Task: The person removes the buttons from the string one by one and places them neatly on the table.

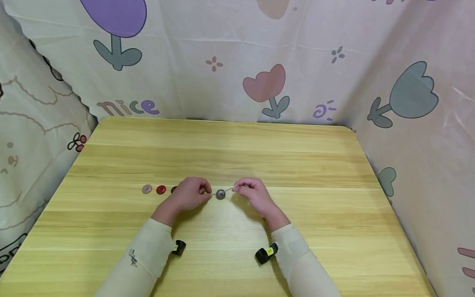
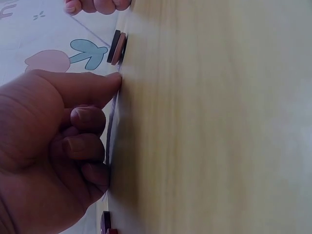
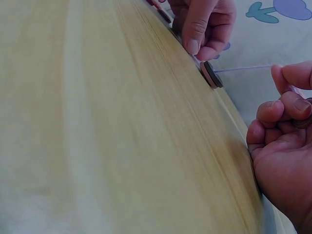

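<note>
Sleeves (image 1: 139,264): cream, below both wrists, cut off by the bottom of the head view.
Black wrist devices (image 1: 179,248): one at each cuff, on the inner side.
Left hand (image 1: 191,193): thumb and forefinger tips together, pinching a thin pale string (image 1: 229,189); the other fingers curl toward the palm.
Right hand (image 1: 254,194): thumb and forefinger tips together on the string too, the other fingers curled in; the right wrist view crops this hand, and the left wrist view catches only its fingertips.
Dark rounded thing (image 3: 303,121): among the right hand's fingers, cut off by the picture's edge, too little showing to name.
Grey button (image 1: 220,194): between the hands, just beside the left fingertips, touching neither hand; roughly flat and low over the bench (image 1: 222,152), contact hard to tell. Side-on it shows a dark layer and a brownish one.
String: from the left fingertips to the button, then on to the right fingertips; how it passes the button is hard to see.
Dark red button (image 1: 173,189): close on the left hand's outer side, mostly hidden by it.
Red button (image 1: 161,189): farther out on that side.
Pink button (image 1: 146,189): outermost of the row.
Cloth (image 1: 185,82): flower-printed, beyond both hands, its purple flower cropped above.
</note>
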`<state>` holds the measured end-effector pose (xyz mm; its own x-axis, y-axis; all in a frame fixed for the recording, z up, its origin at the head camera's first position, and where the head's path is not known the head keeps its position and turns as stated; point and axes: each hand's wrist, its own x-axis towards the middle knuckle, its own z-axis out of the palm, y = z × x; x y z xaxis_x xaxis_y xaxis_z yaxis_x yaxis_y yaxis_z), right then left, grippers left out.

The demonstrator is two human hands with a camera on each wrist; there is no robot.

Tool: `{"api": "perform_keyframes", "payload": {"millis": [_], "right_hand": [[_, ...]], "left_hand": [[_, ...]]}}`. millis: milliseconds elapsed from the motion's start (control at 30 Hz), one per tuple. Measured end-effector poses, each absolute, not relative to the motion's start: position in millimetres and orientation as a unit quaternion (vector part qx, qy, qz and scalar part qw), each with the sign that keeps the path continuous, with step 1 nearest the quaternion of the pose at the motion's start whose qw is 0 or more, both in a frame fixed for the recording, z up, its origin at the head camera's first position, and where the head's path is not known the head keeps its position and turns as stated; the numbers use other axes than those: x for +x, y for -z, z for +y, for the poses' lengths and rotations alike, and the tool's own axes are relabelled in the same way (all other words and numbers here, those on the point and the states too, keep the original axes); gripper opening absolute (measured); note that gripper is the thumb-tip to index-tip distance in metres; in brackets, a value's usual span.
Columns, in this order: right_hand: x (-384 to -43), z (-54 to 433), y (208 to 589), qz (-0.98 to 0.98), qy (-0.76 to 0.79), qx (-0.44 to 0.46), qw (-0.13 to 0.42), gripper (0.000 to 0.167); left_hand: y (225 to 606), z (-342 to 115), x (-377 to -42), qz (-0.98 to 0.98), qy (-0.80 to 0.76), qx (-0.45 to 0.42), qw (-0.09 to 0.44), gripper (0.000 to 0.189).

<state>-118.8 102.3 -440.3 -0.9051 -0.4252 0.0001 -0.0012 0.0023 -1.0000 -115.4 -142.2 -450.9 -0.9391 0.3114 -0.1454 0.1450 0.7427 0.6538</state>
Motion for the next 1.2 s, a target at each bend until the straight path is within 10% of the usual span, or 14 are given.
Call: {"api": "perform_keyframes", "payload": {"millis": [367,1200], "right_hand": [[-119,102,442,0.693,0.687,-0.157,0.149,0.011],[-131,105,473,0.683,0.698,-0.156,0.148,0.01]], "left_hand": [[449,-138,-112,0.933,-0.306,0.13,0.137,0.013],[441,-143,-105,0.905,-0.408,0.119,-0.033,0.017]]}}
